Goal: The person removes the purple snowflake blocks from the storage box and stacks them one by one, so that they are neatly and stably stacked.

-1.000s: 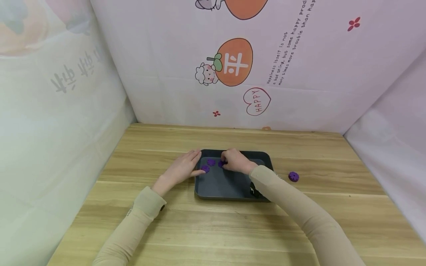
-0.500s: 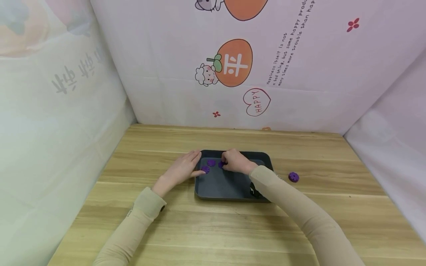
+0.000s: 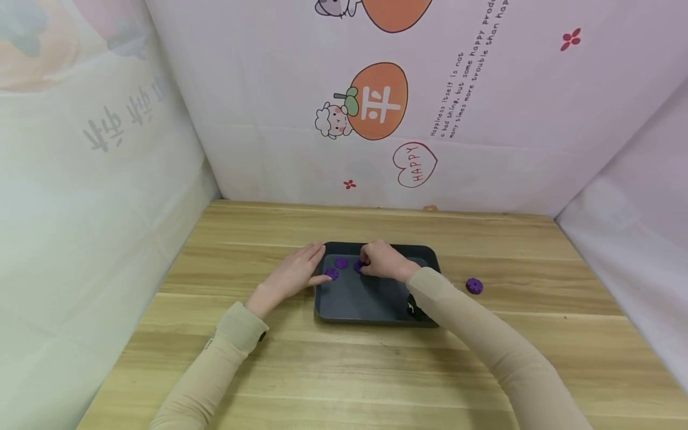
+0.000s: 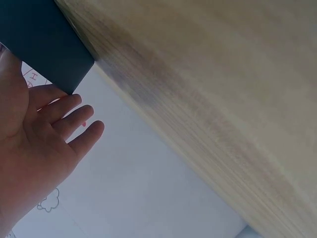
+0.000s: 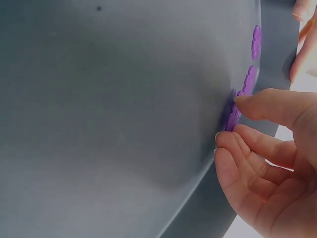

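Note:
A dark grey rectangular tray (image 3: pixel 360 303) lies on the wooden table. My left hand (image 3: pixel 291 273) rests at its left edge, fingers extended along the outside and thumb over the rim, close to a purple notched disc (image 3: pixel 331 274). A second purple disc (image 3: pixel 341 263) lies just beyond it, near the tray's back wall. With thumb and fingertips, my right hand (image 3: pixel 383 261) pinches a third purple disc (image 5: pixel 233 117) low against the tray floor by that wall. My fingers partly cover this disc.
Outside the tray, to its right, a thicker-looking purple disc (image 3: pixel 475 285) lies on the table (image 3: pixel 333 376). A printed cloth wall (image 3: pixel 279 161) stands behind the table, with pale cloth at both sides.
My right hand has shifted very slightly to the right, still pinching the purple disc. The left hand and the other discs stay put.

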The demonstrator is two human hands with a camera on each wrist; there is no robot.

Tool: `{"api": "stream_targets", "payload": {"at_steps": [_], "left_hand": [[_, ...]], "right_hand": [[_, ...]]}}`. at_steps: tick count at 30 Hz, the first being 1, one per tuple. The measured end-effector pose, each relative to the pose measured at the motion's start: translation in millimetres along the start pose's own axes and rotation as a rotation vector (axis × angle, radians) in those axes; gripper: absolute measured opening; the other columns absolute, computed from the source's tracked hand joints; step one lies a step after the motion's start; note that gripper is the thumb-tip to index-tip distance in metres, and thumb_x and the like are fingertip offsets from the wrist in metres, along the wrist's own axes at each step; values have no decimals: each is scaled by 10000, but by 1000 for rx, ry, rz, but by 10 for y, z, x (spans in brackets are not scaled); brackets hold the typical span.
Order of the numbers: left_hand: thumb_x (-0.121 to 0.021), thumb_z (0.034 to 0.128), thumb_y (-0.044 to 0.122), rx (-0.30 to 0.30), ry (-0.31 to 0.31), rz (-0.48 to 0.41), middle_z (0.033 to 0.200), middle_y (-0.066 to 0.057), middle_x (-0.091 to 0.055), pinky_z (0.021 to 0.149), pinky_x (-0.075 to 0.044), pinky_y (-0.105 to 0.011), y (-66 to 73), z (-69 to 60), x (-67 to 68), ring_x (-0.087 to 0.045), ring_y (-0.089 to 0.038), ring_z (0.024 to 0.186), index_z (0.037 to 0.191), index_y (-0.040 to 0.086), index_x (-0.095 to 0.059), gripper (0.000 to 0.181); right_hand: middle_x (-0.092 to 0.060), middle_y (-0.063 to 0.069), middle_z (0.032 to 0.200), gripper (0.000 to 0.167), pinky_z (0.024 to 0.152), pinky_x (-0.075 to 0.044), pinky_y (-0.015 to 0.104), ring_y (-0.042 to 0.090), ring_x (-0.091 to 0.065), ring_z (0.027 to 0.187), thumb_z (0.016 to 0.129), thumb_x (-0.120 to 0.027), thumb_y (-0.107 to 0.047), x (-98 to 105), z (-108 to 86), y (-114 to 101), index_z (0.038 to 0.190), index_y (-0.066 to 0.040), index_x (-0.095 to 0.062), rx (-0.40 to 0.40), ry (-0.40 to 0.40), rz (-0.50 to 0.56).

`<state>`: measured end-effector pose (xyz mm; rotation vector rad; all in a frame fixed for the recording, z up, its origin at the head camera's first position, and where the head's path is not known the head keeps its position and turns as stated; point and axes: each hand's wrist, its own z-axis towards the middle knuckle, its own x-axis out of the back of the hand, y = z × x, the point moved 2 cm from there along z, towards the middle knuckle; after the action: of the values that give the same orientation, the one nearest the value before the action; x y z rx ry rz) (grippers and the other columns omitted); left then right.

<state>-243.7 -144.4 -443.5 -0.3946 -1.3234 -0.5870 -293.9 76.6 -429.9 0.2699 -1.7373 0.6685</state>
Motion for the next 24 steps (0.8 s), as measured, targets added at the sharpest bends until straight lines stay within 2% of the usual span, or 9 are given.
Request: {"api": "stream_targets", "payload": {"at_steps": [18, 24], "left_hand": [[-597, 951, 491, -9, 0, 12, 1484, -247, -483, 1163, -421, -473, -8, 18, -16, -480, -373, 1386, 1435, -80, -462, 760], [-614, 942, 485, -14, 19, 16, 1472, -245, -498, 1153, -433, -471, 14, 2, -4, -496, -373, 1372, 1423, -79, -479, 753]], "right_hand": [[-726, 171, 1060, 250, 823, -620, 365, 248, -703, 942, 905, -714, -138, 129, -247, 138, 1096, 22, -702, -11, 27, 35], [-727, 174, 973, 221, 732, -619, 338, 229, -699, 850, 883, -724, -117, 132, -323, 266, 1038, 39, -707, 61, 90, 43]]}}
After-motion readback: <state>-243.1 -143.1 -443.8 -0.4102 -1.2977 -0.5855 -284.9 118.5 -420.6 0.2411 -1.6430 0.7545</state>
